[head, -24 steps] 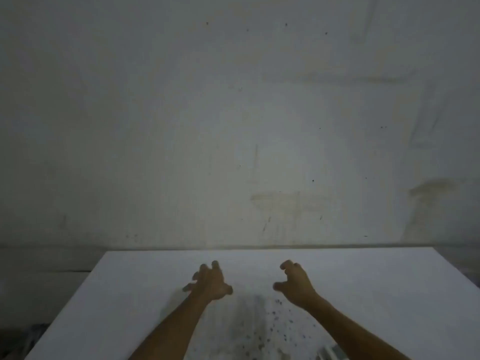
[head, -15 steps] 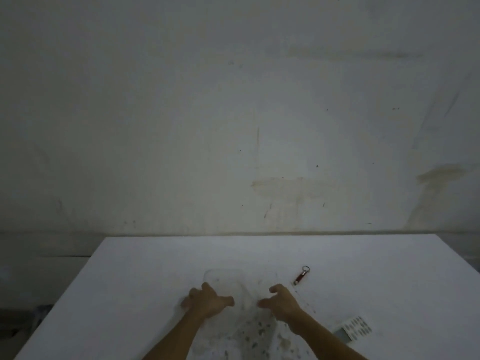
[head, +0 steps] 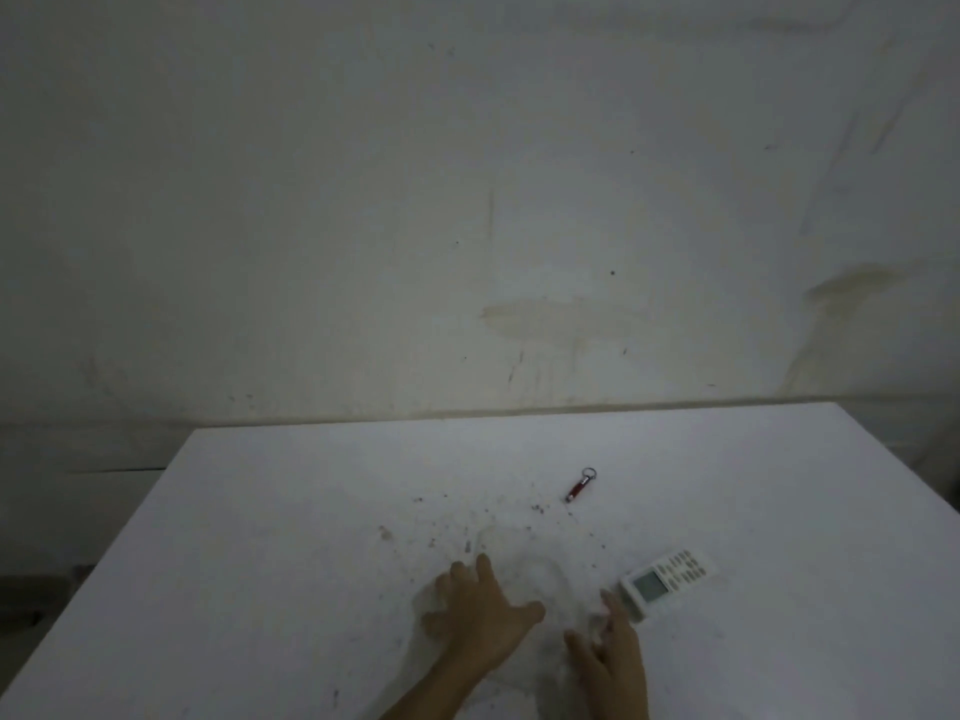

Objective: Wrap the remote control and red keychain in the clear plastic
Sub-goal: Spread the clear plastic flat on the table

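A clear plastic sheet (head: 540,569), speckled with dark specks, lies flat on the white table (head: 291,511). My left hand (head: 480,613) rests on its left part, palm down, fingers spread. My right hand (head: 610,649) touches its right part with loosely curled fingers; whether it pinches the plastic I cannot tell. A white remote control (head: 667,582) with a small screen lies just right of my right hand. A small red keychain (head: 579,486) with a metal ring lies farther back, apart from both hands.
A stained pale wall (head: 467,226) rises behind the table's far edge. The table's left edge drops to a dark floor (head: 47,579). Bare tabletop stretches to the right and left of the plastic.
The view has tilted down, showing more of the table and the remote. Both hands have come closer to me on the plastic, which now lies flatter.
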